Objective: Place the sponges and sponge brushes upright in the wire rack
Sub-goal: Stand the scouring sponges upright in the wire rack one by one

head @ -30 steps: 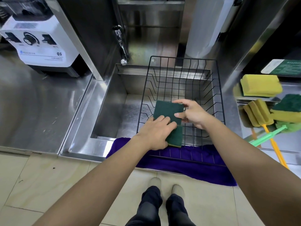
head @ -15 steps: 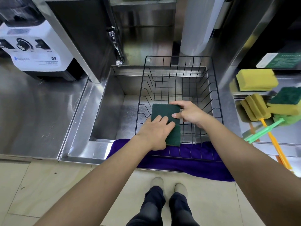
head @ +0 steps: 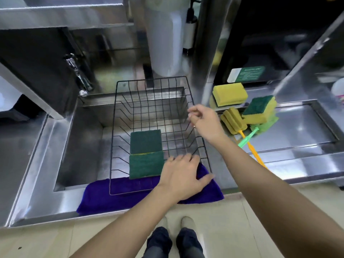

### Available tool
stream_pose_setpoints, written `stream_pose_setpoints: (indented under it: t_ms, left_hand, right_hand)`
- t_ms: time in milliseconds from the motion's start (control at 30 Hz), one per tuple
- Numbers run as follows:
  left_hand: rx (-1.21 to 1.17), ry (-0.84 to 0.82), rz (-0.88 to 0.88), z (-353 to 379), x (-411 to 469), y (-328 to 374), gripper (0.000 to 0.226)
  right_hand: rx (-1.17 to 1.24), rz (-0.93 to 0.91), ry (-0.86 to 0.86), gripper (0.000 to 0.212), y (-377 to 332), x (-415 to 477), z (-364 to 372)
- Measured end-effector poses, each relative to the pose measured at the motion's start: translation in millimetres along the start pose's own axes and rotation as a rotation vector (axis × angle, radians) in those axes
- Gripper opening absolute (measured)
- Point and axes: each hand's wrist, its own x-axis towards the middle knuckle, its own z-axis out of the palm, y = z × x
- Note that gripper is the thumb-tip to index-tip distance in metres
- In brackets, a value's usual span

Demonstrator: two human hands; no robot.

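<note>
A black wire rack (head: pixel 119 116) sits over the sink. Two green scouring sponges stand in its front left part, one (head: pixel 145 141) behind the other (head: pixel 146 165). My left hand (head: pixel 183 176) rests flat at the rack's front right corner, fingers spread, holding nothing. My right hand (head: pixel 202 120) hovers over the rack's right rim, fingers loosely curled and empty. On the counter to the right lie a yellow sponge (head: pixel 229 94), a green-topped yellow sponge (head: pixel 259 109), a yellow sponge brush (head: pixel 233 120) with an orange handle and a green sponge brush (head: pixel 248 139).
A purple cloth (head: pixel 115 194) hangs over the sink's front edge under the rack. A tap (head: pixel 78 75) juts out at the back left. A white cylinder (head: pixel 165 43) and a pump bottle (head: pixel 189 30) stand behind the rack. My feet are on the tiled floor.
Both hands have let go of the green sponge, which now stands in the rack. My left hand slid to the front right corner; my right hand lifted away to the right.
</note>
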Motion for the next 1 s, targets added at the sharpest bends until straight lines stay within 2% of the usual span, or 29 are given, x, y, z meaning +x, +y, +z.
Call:
stream_pose_setpoints:
  t_ms: [133, 300, 367, 467, 567, 833, 867, 933, 1000]
  left_hand:
    - [0.056, -0.002, 0.004, 22.8, -4.0, 9.4, 0.082]
    - [0.16, 0.043, -0.047, 34.8, -7.2, 13.9, 0.081]
    - [0.203, 0.056, -0.061, 36.7, -6.6, 15.2, 0.076]
    - [0.231, 0.077, -0.051, 37.4, -6.3, 15.7, 0.067]
    - [0.266, 0.126, -0.031, 45.0, -6.3, 13.5, 0.06]
    - [0.266, 0.187, -0.036, 46.4, -8.0, 13.4, 0.061]
    - [0.261, 0.205, -0.036, 46.4, -8.5, 12.8, 0.06]
    - [0.244, 0.245, -0.045, 46.6, -9.6, 10.3, 0.056]
    - [0.238, 0.278, -0.053, 46.8, -11.6, 4.9, 0.055]
  right_hand:
    - [-0.01, 0.026, 0.277, 0.024, 22.1, -1.5, -38.8]
    - [-0.087, 0.105, 0.678, 0.022, 46.2, -8.6, -79.2]
    - [-0.129, 0.142, 0.797, 0.031, 59.6, -7.2, -92.5]
    - [-0.169, 0.335, 0.908, 0.054, 75.7, -5.8, -108.2]
    - [-0.154, 0.492, 0.867, 0.072, 85.2, -3.9, -118.9]
    - [-0.098, 0.594, 0.698, 0.084, 88.7, 11.6, -127.0]
    - [-0.041, 0.611, 0.681, 0.08, 90.0, 12.7, -128.1]
    - [0.052, 0.606, 0.641, 0.057, 91.7, 14.7, -131.6]
    - [0.042, 0.566, 0.609, 0.043, 89.0, 15.3, -133.3]
